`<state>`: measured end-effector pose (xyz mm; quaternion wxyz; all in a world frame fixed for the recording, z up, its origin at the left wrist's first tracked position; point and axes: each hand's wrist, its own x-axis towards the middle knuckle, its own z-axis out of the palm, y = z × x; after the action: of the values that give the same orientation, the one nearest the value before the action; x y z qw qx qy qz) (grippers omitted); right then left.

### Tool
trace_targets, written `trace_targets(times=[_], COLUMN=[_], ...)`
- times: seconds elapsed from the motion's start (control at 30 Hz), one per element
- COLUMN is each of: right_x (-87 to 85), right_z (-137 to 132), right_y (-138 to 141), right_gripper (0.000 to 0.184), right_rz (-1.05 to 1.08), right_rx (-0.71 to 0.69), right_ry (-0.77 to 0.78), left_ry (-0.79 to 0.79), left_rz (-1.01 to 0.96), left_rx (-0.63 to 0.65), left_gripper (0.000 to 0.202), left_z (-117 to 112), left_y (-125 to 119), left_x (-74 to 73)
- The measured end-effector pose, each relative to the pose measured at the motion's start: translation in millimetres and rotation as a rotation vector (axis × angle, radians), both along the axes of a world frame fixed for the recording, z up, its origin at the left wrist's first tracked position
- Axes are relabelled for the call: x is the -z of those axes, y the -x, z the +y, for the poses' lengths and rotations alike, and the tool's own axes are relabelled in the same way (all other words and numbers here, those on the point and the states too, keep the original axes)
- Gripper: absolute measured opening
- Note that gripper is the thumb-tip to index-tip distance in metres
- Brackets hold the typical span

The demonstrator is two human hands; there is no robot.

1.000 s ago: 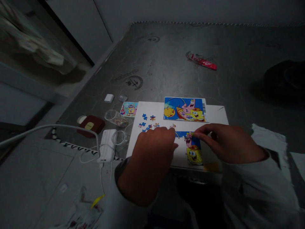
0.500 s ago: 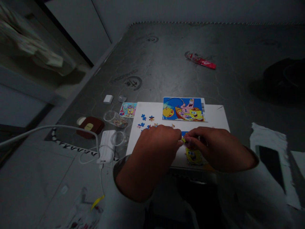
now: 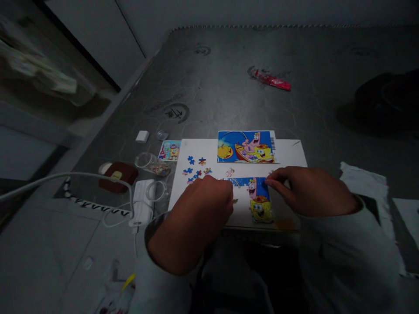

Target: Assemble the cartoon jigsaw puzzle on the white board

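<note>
A partly assembled jigsaw puzzle (image 3: 261,208) of cartoon figures lies on a white board (image 3: 291,153), its blue strip running left along the top. My left hand (image 3: 209,198) is closed left of the puzzle, fingertips mostly hidden, with a small yellowish puzzle piece (image 3: 235,201) at them. My right hand (image 3: 299,187) has thumb and forefinger pinched at the puzzle's upper right edge. Behind the puzzle lies a reference picture card (image 3: 245,147). Loose blue puzzle pieces (image 3: 190,160) are scattered at the board's left, and a pinkish piece (image 3: 230,172) lies between card and puzzle.
Left of the board are a tipped clear jar (image 3: 152,165) with pieces inside, a small picture card (image 3: 169,150), a white power bank (image 3: 143,203) with cables and a brown case (image 3: 118,175). A red wrapper (image 3: 271,80) lies farther back on the grey table cover (image 3: 216,96).
My hands have moved apart: the left drew back leftward, the right moved to the puzzle's right edge. More of the puzzle now shows. The view has shifted slightly.
</note>
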<state>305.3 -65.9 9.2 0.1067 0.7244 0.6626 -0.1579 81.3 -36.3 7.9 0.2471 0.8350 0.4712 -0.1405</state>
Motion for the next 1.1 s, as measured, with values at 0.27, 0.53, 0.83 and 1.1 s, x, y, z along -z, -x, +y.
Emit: trace_targets(times=[0.27, 0.53, 0.83, 1.1], right_x=[3.9, 1.3, 5.0, 8.9], right_z=[1.0, 4.9, 10.2, 9.9], right_y=[-0.9, 9.0, 9.7, 9.5], right_gripper=[0.028, 0.022, 0.024, 0.025], right_rz=[0.051, 0.049, 0.077, 0.090], right_rx=[0.037, 0.024, -0.044, -0.083], right_ry=[0.040, 0.164, 0.338, 0.371], left_ry=[0.050, -0.020, -0.076, -0.131], left_rz=[-0.147, -0.130, -0.059, -0.086], left_rx=[0.092, 0.099, 0.071, 0.094], left_gripper=[0.018, 0.020, 0.018, 0.027], left_z=[-0.4, 1.4, -5.3, -12.3], left_y=[-4.8, -18.0, -22.2, -18.7], left_x=[11.4, 17.3, 11.2, 3.2])
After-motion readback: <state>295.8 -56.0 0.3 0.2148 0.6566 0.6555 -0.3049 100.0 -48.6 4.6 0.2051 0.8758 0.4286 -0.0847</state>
